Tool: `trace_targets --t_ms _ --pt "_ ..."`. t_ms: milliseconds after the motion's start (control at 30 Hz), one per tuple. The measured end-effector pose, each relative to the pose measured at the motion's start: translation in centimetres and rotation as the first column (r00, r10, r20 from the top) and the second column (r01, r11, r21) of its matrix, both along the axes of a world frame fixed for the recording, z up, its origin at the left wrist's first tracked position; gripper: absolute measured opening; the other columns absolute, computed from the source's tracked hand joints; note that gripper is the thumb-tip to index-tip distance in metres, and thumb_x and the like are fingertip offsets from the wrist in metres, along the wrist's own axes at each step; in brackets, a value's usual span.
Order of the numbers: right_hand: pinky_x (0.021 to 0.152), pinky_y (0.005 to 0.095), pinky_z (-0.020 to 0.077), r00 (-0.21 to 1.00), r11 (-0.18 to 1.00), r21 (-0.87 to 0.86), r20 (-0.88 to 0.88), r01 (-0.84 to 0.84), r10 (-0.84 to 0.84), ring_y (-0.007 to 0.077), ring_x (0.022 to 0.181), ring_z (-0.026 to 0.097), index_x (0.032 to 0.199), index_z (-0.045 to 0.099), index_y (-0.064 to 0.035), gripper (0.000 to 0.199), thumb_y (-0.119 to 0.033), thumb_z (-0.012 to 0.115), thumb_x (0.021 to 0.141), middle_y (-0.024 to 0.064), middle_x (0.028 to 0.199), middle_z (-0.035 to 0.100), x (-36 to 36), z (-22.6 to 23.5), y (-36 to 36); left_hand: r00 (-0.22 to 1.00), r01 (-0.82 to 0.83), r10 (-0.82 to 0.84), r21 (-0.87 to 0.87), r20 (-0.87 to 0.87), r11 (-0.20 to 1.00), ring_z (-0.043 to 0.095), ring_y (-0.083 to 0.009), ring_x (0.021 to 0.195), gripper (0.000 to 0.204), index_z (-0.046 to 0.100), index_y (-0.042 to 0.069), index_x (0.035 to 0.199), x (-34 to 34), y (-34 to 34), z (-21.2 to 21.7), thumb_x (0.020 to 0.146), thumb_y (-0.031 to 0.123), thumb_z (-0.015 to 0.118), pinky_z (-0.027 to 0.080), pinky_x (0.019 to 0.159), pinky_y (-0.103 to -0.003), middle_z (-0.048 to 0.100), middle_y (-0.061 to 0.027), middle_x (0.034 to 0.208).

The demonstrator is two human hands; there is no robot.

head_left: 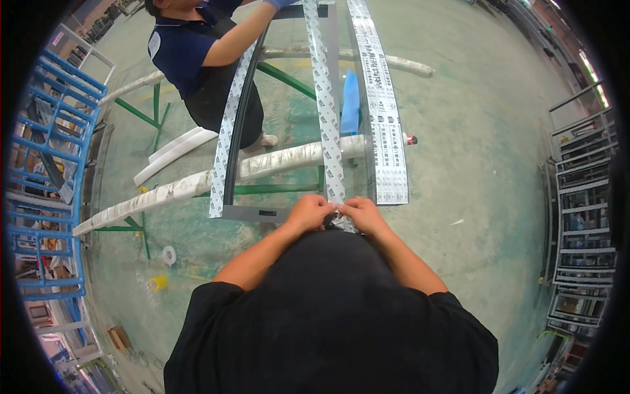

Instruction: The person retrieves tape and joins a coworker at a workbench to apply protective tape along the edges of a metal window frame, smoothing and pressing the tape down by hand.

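My left hand (311, 213) and my right hand (360, 214) meet at the near end of a long metal profile (326, 111) covered in white printed protective film. Both hands have their fingers pinched together on a crumpled bit of the protective film (342, 224) at that end. The profile is the right side of a grey window frame (249, 213), whose near rail has a dark slot. Along the frame's left side runs another film-covered strip (226, 141). My black-clothed body hides what lies below my hands.
A wide film-wrapped profile (387, 138) lies to the right. Wrapped support beams (177, 188) on green legs (156, 111) carry the work. A co-worker in a dark shirt (190, 52) with a blue glove stands far left. Racks (49, 171) line the left, and stacked frames (584, 217) the right.
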State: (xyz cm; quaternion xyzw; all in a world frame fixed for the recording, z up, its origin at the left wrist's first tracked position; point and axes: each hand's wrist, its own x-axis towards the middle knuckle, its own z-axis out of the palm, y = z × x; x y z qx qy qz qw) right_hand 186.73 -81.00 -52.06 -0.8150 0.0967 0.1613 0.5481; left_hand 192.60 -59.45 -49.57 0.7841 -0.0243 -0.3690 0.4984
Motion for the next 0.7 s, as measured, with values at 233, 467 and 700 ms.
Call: trace_targets --t_ms 233,467,700 --pt "0.084 0.037 0.0527 0.999 0.999 0.028 -0.043 -0.026 0.027 0.0234 0.088 0.069 0.097 0.084 -0.0003 0.036 -0.035 0.076 0.1 0.0147 0.094 0.073 -0.1 1.1 -0.1 0.999 0.018 -0.016 -0.05 0.043 0.999 0.071 -0.0181 0.054 0.039 0.072 0.001 0.087 -0.3 0.5 -0.5 0.101 0.037 0.076 0.054 0.049 -0.035 0.072 -0.0078 0.071" --pt "0.082 0.037 0.0546 0.995 0.997 -0.015 -0.069 -0.073 0.071 0.0226 0.089 0.071 0.097 0.083 0.0014 0.04 -0.038 0.078 0.1 0.0154 0.093 0.075 0.3 2.0 -0.1 0.996 -0.017 0.008 -0.101 -0.085 0.995 0.07 -0.0179 0.053 0.038 0.068 0.002 0.088 -0.2 0.7 -0.8 0.103 0.036 0.075 0.053 0.046 -0.035 0.068 -0.0071 0.069" --pt "0.08 0.0388 0.055 0.995 0.995 -0.034 -0.038 -0.097 0.095 0.0233 0.087 0.071 0.098 0.081 0.0041 0.044 -0.04 0.077 0.101 0.0167 0.094 0.075 0.6 2.3 -0.5 0.998 0.005 -0.014 -0.15 -0.06 0.989 0.07 -0.0191 0.052 0.035 0.068 0.001 0.09 0.1 0.5 -1.6 0.104 0.033 0.074 0.055 0.047 -0.035 0.07 -0.0082 0.071"
